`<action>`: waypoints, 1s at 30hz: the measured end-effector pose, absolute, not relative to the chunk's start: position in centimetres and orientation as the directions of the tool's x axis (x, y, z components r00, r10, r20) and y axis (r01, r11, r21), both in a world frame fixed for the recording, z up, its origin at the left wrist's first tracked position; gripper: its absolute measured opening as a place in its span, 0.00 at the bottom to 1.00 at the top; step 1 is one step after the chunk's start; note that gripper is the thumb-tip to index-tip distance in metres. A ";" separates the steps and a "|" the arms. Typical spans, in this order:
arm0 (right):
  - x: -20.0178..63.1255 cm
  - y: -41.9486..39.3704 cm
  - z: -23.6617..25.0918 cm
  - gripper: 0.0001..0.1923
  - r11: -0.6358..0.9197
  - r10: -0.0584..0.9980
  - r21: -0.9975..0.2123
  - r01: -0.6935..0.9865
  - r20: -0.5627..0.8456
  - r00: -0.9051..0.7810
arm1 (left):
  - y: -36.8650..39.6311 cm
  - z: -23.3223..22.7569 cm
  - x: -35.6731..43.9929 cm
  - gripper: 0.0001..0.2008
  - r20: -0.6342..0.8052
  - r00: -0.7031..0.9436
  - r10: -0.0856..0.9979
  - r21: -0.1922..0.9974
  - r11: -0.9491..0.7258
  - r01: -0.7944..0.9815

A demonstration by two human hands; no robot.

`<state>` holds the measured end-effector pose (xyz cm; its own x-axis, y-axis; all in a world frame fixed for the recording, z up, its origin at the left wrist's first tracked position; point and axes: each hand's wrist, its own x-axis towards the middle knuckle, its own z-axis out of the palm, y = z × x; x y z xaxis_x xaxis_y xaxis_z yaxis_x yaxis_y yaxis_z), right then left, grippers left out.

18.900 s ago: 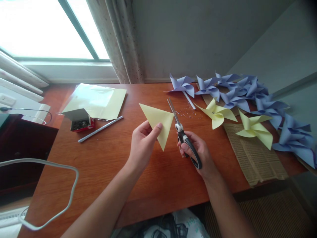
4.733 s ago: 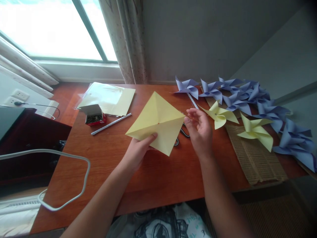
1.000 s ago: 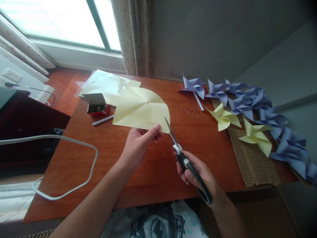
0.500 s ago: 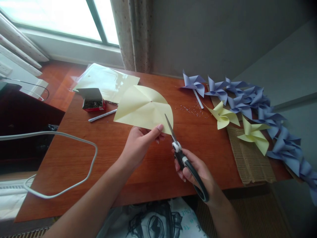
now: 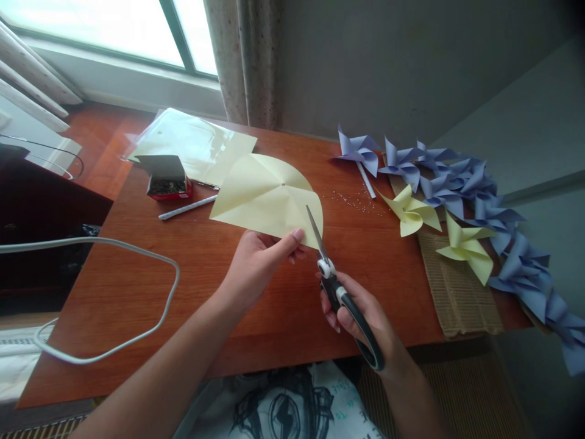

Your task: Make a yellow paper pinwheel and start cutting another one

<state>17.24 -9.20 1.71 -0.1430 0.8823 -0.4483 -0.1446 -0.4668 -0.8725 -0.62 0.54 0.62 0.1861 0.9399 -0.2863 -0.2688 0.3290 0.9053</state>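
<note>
My left hand (image 5: pixel 265 262) pinches the near edge of a pale yellow sheet of paper (image 5: pixel 256 198), thumb on top and fingers beneath. Creases cross the sheet, a small hole shows near its middle, and its far and right edges are rounded. My right hand (image 5: pixel 361 305) grips a pair of scissors (image 5: pixel 329 274) with black and white handles. Their blades point up and away, across the sheet's right corner close to my left thumb. Whether the lower blade lies under the paper is hidden.
Purple paper pinwheels (image 5: pixel 445 189) crowd the right side, with two yellow pinwheels (image 5: pixel 468 247) on corrugated cardboard (image 5: pixel 461 305). At the left are a small open red box (image 5: pixel 169 192), a paper stick (image 5: pixel 187 207), a plastic-wrapped paper pack (image 5: pixel 192 143) and a white cable (image 5: pixel 173 280).
The view has shifted slightly. The yellow sheet has turned a little in my left hand's hold, and the scissors stay at its right corner.
</note>
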 end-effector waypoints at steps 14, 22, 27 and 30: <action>17.3 -9.2 1.8 0.35 -0.459 0.885 -0.879 -0.124 -0.442 -0.146 | 0.4 0.7 -0.5 0.12 -0.287 0.163 0.944 0.910 0.322 -0.263; 17.3 -9.3 1.8 0.34 -0.460 0.885 -0.879 -0.127 -0.442 -0.149 | 0.4 0.7 -0.5 0.11 -0.278 0.185 0.943 0.911 0.319 -0.261; 17.3 -9.3 1.8 0.34 -0.454 0.888 -0.882 -0.127 -0.436 -0.148 | 0.5 0.7 -0.6 0.11 -0.269 0.187 0.945 0.909 0.313 -0.274; 17.4 -9.3 1.7 0.34 -0.442 0.892 -0.889 -0.116 -0.424 -0.155 | 0.6 0.7 -0.6 0.12 -0.265 0.186 0.946 0.912 0.308 -0.271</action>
<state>17.36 -9.29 1.70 -0.1552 0.8924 -0.4236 -0.1163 -0.4423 -0.8893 -0.63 0.60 0.73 0.1860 0.9462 -0.2647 -0.2713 0.3084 0.9117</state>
